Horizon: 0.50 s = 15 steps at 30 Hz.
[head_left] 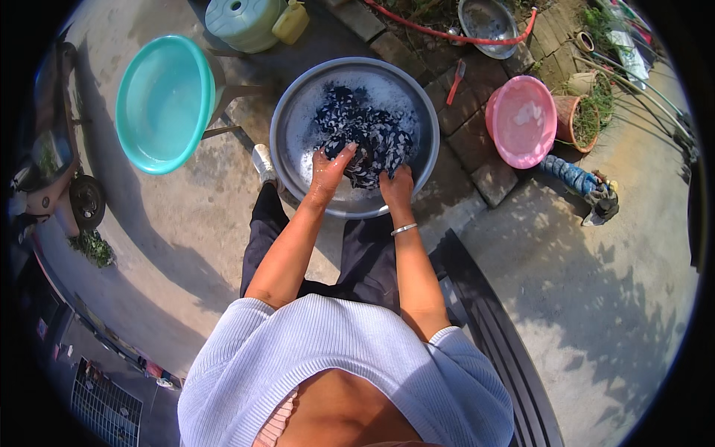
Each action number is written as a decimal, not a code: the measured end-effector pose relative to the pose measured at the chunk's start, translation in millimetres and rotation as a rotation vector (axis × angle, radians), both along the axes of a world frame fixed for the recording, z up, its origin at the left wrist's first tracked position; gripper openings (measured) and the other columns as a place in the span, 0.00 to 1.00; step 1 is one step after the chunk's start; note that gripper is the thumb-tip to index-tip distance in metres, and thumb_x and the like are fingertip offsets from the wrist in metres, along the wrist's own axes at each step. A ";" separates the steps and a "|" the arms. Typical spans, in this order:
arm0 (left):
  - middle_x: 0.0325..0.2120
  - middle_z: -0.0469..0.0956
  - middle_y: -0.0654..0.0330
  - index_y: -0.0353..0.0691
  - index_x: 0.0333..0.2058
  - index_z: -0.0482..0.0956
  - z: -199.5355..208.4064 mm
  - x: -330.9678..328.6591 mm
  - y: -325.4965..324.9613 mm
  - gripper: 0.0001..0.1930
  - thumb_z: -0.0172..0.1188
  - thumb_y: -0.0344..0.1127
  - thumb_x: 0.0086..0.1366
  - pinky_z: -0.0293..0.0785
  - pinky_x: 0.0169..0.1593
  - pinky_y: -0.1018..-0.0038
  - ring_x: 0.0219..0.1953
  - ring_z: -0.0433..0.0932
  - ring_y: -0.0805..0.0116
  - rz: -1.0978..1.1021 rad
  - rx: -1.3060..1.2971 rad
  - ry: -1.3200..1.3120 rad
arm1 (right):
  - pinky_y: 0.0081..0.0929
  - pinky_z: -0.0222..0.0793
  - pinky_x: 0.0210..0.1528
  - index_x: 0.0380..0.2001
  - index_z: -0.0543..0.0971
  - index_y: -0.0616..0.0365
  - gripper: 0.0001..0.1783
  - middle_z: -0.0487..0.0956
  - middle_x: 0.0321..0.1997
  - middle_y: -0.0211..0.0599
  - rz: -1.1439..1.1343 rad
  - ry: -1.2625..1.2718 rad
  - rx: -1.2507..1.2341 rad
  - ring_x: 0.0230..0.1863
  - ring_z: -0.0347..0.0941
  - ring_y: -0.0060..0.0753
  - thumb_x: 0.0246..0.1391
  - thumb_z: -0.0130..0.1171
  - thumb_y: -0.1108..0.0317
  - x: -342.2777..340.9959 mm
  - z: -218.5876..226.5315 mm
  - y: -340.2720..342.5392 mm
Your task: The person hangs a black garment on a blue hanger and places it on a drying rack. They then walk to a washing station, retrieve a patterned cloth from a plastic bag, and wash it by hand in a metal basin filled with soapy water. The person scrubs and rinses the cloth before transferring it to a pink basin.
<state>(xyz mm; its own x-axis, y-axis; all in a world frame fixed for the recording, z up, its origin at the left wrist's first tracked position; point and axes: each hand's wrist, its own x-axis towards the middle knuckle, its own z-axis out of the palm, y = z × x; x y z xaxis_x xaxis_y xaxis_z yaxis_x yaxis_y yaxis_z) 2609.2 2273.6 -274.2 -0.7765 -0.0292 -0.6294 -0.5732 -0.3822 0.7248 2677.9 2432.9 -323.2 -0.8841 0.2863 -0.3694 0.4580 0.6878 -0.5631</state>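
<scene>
A wet, dark blue and white patterned cloth lies bunched in a wide grey metal basin with white suds around it. At the cloth's near left edge is my left hand, wet, its thumb toward the middle and its fingers closed on the fabric. My right hand, below a silver bangle on the wrist, grips the near right edge, fingertips partly hidden in the folds. Both forearms reach in over the basin's near rim.
A turquoise tub of water stands on the left, a pink basin on the right. Beyond are a pale green lidded container, a yellow jug, a red-handled brush and a red hose. A dark slatted bench is beside me.
</scene>
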 end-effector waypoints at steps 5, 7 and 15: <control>0.46 0.72 0.55 0.35 0.51 0.67 -55.2 34.1 -37.0 0.27 0.64 0.38 0.56 0.70 0.47 0.71 0.46 0.72 0.63 -0.290 -0.852 0.213 | 0.45 0.62 0.53 0.60 0.57 0.58 0.45 0.62 0.54 0.67 0.010 0.201 0.048 0.54 0.60 0.66 0.37 0.65 0.64 -51.7 24.6 6.5; 0.51 0.64 0.51 0.39 0.59 0.58 -59.2 40.9 -36.5 0.37 0.66 0.41 0.53 0.69 0.49 0.66 0.51 0.66 0.59 -0.291 -1.026 0.230 | 0.46 0.63 0.52 0.62 0.54 0.53 0.50 0.58 0.57 0.66 0.042 0.200 0.044 0.53 0.60 0.64 0.35 0.67 0.61 -80.2 11.7 3.3; 0.58 0.59 0.54 0.48 0.64 0.43 -68.9 -12.1 -14.6 0.44 0.59 0.57 0.58 0.59 0.59 0.63 0.59 0.60 0.59 0.007 0.251 -0.297 | 0.38 0.68 0.43 0.36 0.74 0.61 0.22 0.75 0.37 0.54 0.095 0.118 -0.279 0.40 0.72 0.53 0.30 0.63 0.68 -77.5 -27.6 -63.2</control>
